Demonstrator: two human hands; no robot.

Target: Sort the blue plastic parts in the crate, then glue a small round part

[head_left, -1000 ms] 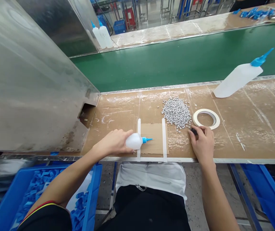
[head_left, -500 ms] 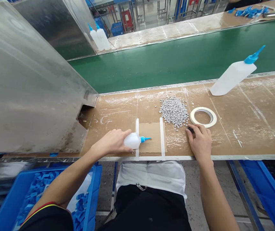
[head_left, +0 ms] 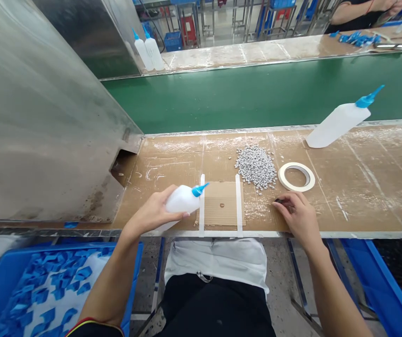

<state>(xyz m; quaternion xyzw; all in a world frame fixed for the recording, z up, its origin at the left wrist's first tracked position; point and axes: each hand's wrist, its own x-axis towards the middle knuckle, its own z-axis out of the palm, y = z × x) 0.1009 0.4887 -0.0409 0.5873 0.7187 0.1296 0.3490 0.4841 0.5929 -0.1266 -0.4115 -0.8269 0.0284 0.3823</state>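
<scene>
My left hand (head_left: 153, 209) is wrapped round a white squeeze bottle (head_left: 182, 199) with a blue nozzle, tilted with its tip pointing up and to the right. Right of the bottle lies a cardboard piece (head_left: 220, 194) with a small slot-like mark, held down by two white tape strips (head_left: 238, 206). My right hand (head_left: 297, 213) pinches a small black piece (head_left: 279, 201) just above the table, mostly hidden by the fingers. Beyond it are a pile of small grey pellets (head_left: 256, 167) and a roll of white tape (head_left: 312, 178).
Another white bottle (head_left: 339, 124) leans at the right by the green belt (head_left: 222, 103). A metal housing (head_left: 56, 131) stands at the left. Blue bins (head_left: 132, 290) sit below both ends of the table. Two bottles (head_left: 149, 54) and a person's arms (head_left: 359, 10) are across the belt.
My left hand has drawn the bottle back to the left and tipped its nozzle upward, away from the cardboard. My right hand has shifted slightly right, still pinching the black piece.
</scene>
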